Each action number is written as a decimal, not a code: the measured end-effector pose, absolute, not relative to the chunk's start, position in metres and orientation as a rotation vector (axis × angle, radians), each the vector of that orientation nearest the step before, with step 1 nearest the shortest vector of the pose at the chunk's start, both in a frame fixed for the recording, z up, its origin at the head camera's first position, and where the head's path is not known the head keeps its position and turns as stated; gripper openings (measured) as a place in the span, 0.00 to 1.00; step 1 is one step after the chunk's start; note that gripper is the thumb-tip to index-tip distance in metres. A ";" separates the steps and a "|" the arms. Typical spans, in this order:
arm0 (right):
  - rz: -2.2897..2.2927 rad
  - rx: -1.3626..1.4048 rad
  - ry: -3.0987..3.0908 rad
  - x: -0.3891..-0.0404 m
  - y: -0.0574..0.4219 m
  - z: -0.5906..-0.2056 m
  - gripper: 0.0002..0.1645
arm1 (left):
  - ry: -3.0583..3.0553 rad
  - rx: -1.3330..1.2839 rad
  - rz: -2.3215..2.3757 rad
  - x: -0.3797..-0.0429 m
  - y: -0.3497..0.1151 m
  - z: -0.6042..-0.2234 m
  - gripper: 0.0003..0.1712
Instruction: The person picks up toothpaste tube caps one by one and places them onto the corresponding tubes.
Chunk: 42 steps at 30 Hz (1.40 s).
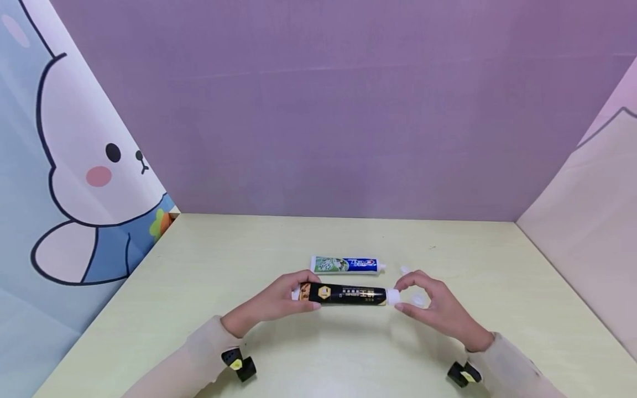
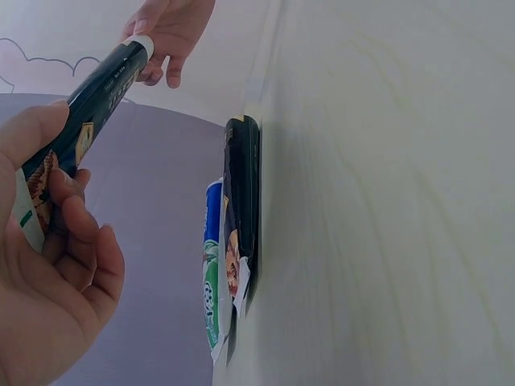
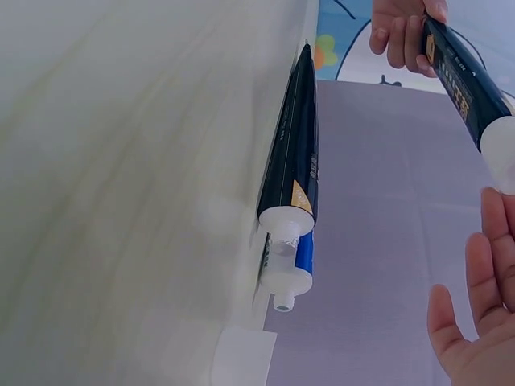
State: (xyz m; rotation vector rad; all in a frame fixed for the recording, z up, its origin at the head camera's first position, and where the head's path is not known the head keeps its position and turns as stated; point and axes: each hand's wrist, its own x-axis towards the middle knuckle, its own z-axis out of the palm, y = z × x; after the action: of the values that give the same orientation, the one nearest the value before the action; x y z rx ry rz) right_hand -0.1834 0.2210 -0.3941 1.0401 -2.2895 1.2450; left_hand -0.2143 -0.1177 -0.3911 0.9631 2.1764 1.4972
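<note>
My left hand (image 1: 273,298) grips the tail end of a black toothpaste tube (image 1: 343,294), its thumb and fingers on either edge. At the other end, my right hand (image 1: 440,309) pinches the tube's white cap (image 1: 393,297) between thumb and fingertip. The tube is held level above the table. A second black toothpaste tube (image 2: 243,193) lies on the table, hidden under the held one in the head view; its white nozzle (image 3: 283,241) is uncapped. Behind it is a blue and green toothpaste tube (image 1: 345,265), also without a cap.
Two loose white caps (image 1: 418,299) (image 1: 405,270) lie on the pale table (image 1: 249,237) by my right hand. A purple panel (image 1: 343,138) closes off the back, with printed cloth (image 1: 99,199) at the left side and a pale sheet (image 1: 587,221) at the right.
</note>
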 end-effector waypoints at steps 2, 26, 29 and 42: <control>1.245 1.040 -2.290 -0.185 0.222 -0.395 0.22 | 2.184 0.955 1.494 -0.215 -0.117 -0.391 0.17; 1.267 1.059 -2.329 -0.194 0.225 -0.407 0.14 | 2.181 0.945 1.483 -0.221 -0.111 -0.399 0.17; 1.253 1.054 -2.340 -0.193 0.225 -0.406 0.14 | 2.173 0.949 1.486 -0.220 -0.112 -0.399 0.16; 1.317 1.086 -2.364 -0.189 0.224 -0.400 0.17 | 2.164 0.964 1.491 -0.218 -0.114 -0.397 0.17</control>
State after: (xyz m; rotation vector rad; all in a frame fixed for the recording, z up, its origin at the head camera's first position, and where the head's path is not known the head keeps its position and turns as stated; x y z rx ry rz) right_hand -0.1893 0.2238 -0.4001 1.0861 -2.3636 1.3173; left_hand -0.2179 -0.1138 -0.3970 0.9639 2.1643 1.4914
